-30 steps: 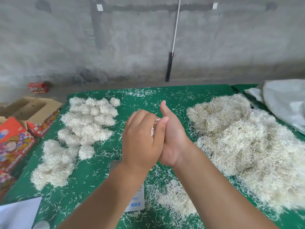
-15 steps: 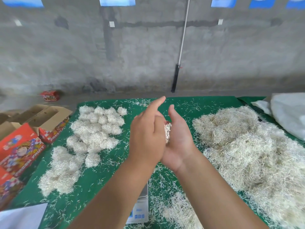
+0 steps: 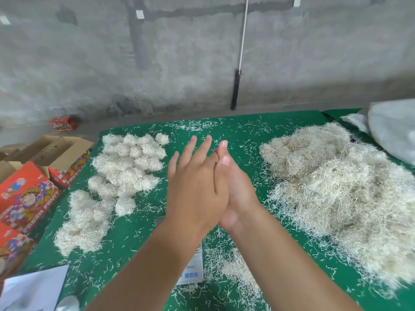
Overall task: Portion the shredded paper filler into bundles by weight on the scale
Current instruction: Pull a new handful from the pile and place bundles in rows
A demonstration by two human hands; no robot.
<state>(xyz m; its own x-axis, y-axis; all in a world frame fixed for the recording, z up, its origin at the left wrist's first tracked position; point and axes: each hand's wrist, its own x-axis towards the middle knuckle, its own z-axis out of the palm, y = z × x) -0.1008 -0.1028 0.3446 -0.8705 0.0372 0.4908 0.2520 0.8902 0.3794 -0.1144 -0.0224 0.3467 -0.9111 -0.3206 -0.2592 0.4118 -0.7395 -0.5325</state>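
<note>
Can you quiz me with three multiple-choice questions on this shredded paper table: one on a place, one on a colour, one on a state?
1. Where is the big loose pile?
A. person's right
B. person's left
C. on the floor

2. What colour is the table cover?
A. blue
B. green
C. grey

3. How are the left hand and right hand?
A. apart
B. in fists
C. pressed together, fingers straight

Answers: 1 A, the pile lies right of the hands; 2 B, green shows between the shreds; 3 C, palms meet over the table.
</note>
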